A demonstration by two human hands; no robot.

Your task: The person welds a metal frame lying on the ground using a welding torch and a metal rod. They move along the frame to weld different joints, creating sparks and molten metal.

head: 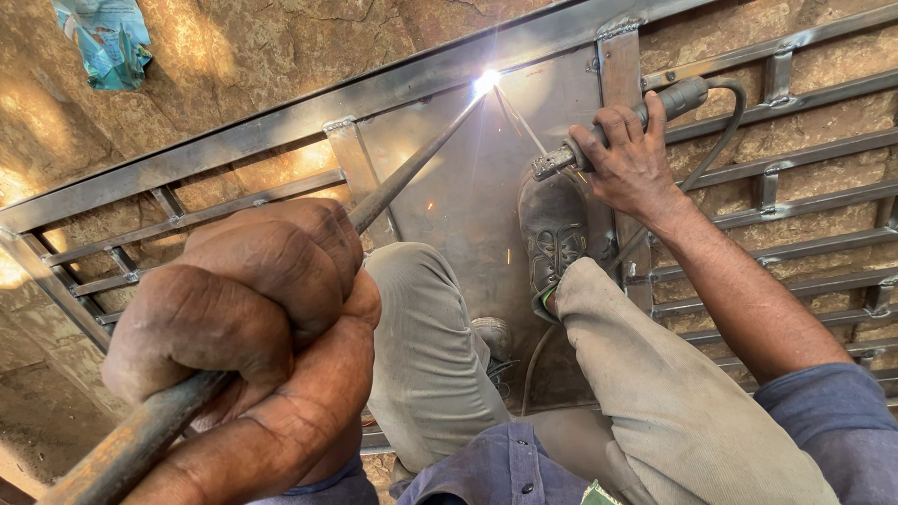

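My left hand (253,318) is closed around a long rusty metal rod (412,168) that slants up to a bright welding arc (485,81) on the steel gate frame (281,126). My right hand (629,159) grips the handle of an electrode holder (673,98), and its thin electrode (519,117) reaches to the same spark. A flat steel sheet panel (468,196) lies below the arc. My shoe (554,234) rests on that panel, just under my right hand.
The gate frame lies flat on bare earth, with horizontal bars (804,196) at the right and more bars (140,271) at the left. A black cable (720,131) loops from the holder. A blue-green plastic bag (105,39) lies top left. My grey-trousered knees (430,346) fill the lower middle.
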